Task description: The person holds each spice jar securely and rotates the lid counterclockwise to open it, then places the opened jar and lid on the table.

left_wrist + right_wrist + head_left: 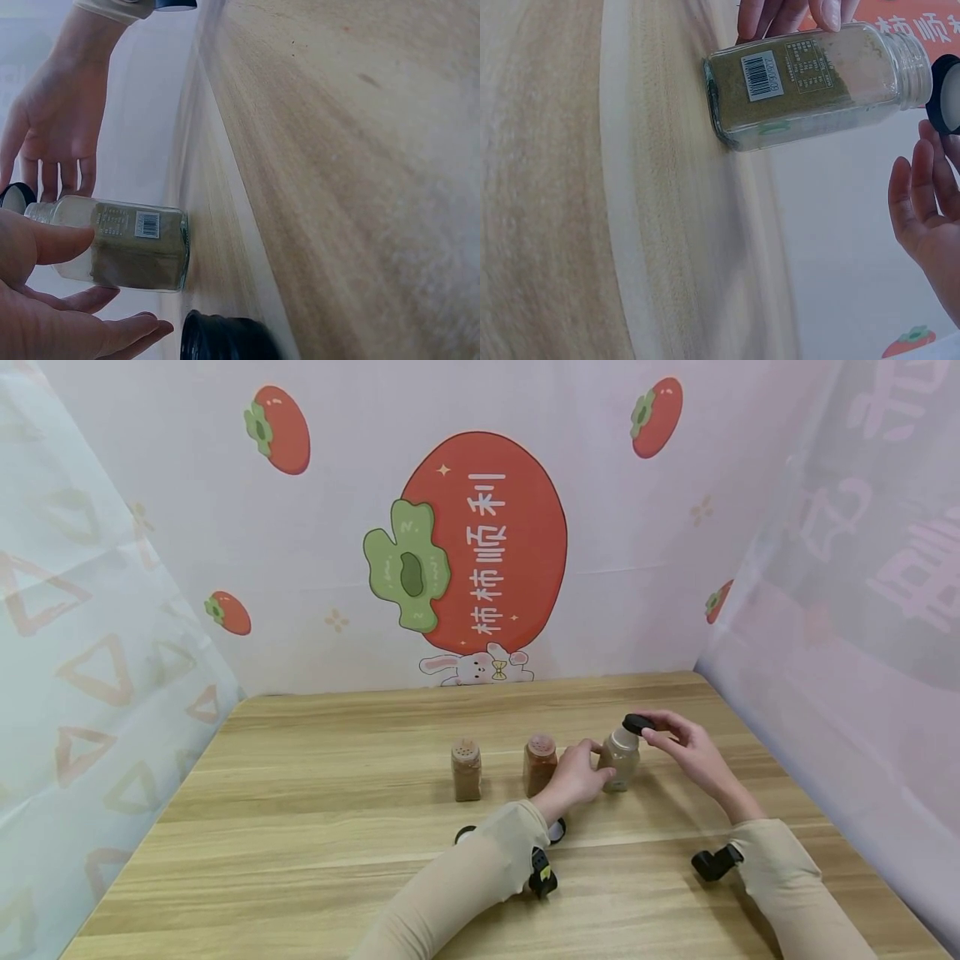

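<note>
A clear glass spice jar (619, 762) of greenish-brown powder stands at the right of the table. My left hand (576, 775) grips its side between thumb and fingers. In the right wrist view the jar's threaded neck (911, 69) shows bare, and a barcode label (762, 75) is on the glass. Beside the mouth my right hand (693, 753) pinches a black screw lid (637, 723), tilted, its pale inside visible in the right wrist view. To the left stand two more spice jars, one brown (467, 774) and one reddish (538, 768), both with perforated shaker tops.
Two black lids lie on the wooden table (300, 827) in front of the jars, one left lid (465, 833) and one right lid (557, 832), partly behind my left forearm. Printed cloth walls (337, 527) enclose the table's back and sides.
</note>
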Demonstrator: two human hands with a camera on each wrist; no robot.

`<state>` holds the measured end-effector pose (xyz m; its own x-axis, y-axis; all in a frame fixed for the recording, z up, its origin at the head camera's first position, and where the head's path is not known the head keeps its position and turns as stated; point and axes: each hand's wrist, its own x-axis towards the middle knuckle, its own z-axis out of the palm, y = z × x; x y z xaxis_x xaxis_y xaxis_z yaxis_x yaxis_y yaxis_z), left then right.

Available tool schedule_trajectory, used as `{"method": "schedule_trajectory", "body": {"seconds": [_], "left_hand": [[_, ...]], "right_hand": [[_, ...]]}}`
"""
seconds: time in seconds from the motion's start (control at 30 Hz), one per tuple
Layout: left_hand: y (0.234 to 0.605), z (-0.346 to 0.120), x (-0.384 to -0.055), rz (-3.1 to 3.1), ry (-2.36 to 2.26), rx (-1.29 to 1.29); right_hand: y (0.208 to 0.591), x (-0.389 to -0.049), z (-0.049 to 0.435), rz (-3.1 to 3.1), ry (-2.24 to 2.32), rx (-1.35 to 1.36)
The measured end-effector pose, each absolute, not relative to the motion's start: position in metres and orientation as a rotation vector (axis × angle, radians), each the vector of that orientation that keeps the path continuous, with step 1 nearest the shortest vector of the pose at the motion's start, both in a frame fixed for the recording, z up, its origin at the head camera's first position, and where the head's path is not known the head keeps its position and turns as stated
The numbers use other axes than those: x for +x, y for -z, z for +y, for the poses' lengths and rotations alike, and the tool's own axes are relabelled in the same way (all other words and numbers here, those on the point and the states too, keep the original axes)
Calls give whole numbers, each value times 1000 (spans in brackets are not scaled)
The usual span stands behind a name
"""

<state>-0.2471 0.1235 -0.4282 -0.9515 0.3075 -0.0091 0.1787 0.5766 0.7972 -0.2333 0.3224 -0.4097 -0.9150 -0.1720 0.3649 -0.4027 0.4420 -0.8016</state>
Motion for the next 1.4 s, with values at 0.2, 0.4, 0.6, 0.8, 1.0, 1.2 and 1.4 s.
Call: {"method": "schedule_trajectory", "body": {"seconds": [0.2, 0.4, 0.6, 0.8, 1.0, 1.2, 1.4], "left_hand": [[428, 124, -248, 2660, -1312, 410], [427, 123, -247, 2664, -1308, 410], [426, 123, -246, 2647, -1313, 398], [427, 123, -246, 2643, -1311, 396], [428, 123, -247, 2652, -1317, 413], [428, 123, -247, 2632, -1333, 417], [428, 124, -246, 2638, -1322, 405]], "right_hand": [[411, -235, 325, -2451, -1495, 503], [410, -235, 327, -2428, -1543, 490], [410, -234, 329, -2361, -1629, 501], [411, -234, 330, -2285, -1692, 510], [412, -234, 331, -2265, -1725, 533], [411, -232, 332, -2301, -1660, 485], [412, -231, 333, -2278, -1660, 486]]}}
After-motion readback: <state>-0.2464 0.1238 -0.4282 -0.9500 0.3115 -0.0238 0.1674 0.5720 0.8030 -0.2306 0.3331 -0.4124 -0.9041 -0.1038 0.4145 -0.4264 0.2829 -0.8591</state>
